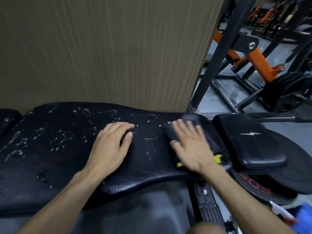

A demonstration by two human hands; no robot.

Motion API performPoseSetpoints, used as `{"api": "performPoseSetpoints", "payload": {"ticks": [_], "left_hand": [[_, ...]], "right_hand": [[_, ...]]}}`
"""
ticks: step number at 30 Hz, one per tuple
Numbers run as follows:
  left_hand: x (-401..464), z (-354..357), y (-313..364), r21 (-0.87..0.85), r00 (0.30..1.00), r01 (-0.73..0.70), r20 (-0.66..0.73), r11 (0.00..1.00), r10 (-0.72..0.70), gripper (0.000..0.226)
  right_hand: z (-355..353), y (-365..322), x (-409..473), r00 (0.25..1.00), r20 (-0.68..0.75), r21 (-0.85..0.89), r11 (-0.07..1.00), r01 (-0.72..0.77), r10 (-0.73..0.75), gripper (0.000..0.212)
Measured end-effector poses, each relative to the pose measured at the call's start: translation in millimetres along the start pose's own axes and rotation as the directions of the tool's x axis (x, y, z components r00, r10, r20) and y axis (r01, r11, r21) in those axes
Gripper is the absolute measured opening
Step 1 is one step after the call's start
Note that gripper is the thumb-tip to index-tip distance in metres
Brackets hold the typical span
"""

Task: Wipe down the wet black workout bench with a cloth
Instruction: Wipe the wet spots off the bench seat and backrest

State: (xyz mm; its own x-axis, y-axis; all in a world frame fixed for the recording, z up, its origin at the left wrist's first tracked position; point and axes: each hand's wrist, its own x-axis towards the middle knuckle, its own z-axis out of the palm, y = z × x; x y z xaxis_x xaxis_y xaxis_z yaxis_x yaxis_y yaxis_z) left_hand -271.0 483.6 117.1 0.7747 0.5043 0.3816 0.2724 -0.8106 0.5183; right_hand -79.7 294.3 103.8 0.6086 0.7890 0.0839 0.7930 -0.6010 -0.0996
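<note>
My right hand (190, 146) lies flat on a dark cloth (184, 130) with the fingers spread wide and straight, pressing the cloth down on the right end of the black bench (70, 149). The hand looks a little blurry. The cloth is dark like the bench, and a bit of yellow (218, 157) shows by my wrist; I cannot tell if it is part of the cloth. My left hand (111, 146) rests on the middle of the bench, palm down, with the fingers close together and a little bent. It holds nothing. The two hands are near each other but do not touch. The bench runs from left to right in front of me, and it has lots of small water drops (55, 137) on it, mostly to the left of my left hand and between my hands. Just behind the bench stands a brown wall (109, 48) with thin lines like wood. To the right of the bench is a smaller black pad (249, 141) with a little white tear on top. Under it lies a round black weight plate (270, 188) with red letters. Farther back on the right stands a black and orange gym machine (255, 54) on a gray floor (224, 102).
</note>
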Motion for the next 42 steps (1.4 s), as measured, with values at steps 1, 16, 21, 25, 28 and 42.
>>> {"api": "performPoseSetpoints", "payload": {"ticks": [1,16,21,25,28,42], "left_hand": [[3,1,-1,-0.002,1.000,0.002,0.002,1.000,-0.002,0.037],[25,2,-5,-0.019,1.000,0.000,0.009,1.000,0.000,0.029],[28,2,-4,-0.028,1.000,-0.001,0.009,1.000,0.001,0.028],[30,-1,-9,-0.035,1.000,0.024,-0.015,0.999,-0.024,0.028],[37,0,-8,-0.038,0.999,0.037,-0.026,0.999,-0.038,0.028],[44,-10,-30,-0.060,0.996,0.063,-0.056,0.996,-0.067,0.027]], "right_hand": [[0,-19,-6,0.987,0.025,0.032,0.987,0.155,-0.156,0.074],[-5,23,12,0.986,0.055,0.069,0.986,0.151,-0.155,0.078],[-7,97,83,0.947,0.061,0.050,0.946,-0.319,0.316,0.077],[3,35,117,0.971,0.088,0.024,0.974,-0.226,0.223,0.076],[6,-12,93,0.989,0.097,0.038,0.994,0.107,-0.110,0.082],[8,-10,109,0.977,0.105,0.112,0.978,0.174,-0.186,0.074]]}}
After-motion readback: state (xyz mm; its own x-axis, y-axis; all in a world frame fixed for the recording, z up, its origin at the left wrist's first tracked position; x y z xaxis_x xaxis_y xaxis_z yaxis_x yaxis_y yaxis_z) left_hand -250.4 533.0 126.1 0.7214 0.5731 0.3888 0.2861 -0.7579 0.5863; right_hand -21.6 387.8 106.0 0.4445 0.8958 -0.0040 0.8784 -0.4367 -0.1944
